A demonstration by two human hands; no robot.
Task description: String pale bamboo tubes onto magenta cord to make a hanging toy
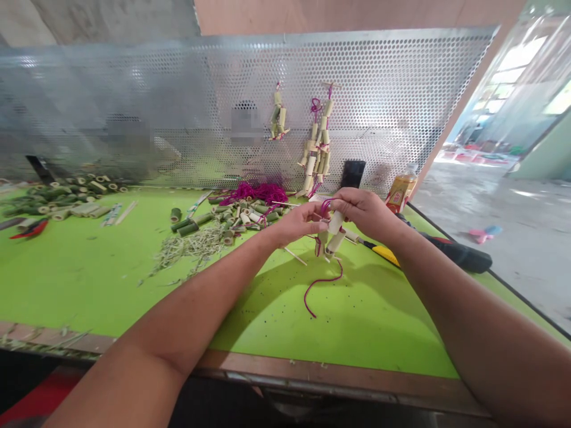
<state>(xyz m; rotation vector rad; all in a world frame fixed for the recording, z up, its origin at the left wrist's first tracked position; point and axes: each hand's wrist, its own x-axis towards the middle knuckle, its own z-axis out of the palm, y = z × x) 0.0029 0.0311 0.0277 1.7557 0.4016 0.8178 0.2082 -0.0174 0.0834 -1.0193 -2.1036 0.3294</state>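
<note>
Over the green tabletop, a small jointed figure of pale bamboo tubes (336, 223) strung on purple cord is between my hands. My left hand (301, 224) is closed, thumb and fingers pinching the figure's left side. My right hand (360, 209) is closed at its upper end, where a loop of purple cord (327, 205) shows between the fingers. Lower tubes of the figure hang just above the table. A loose tail of purple cord (319, 280) curls across the green surface below. Exactly what each fingertip presses on is partly hidden.
Cut bamboo tubes (191, 226), shavings (190, 246) and a purple cord heap (263, 193) lie left of centre. A yellow-handled cutter (386, 254), black tool (461, 251) and bottle (402, 189) are right. Bamboo figures (323, 137) hang on the perforated metal panel (200, 107).
</note>
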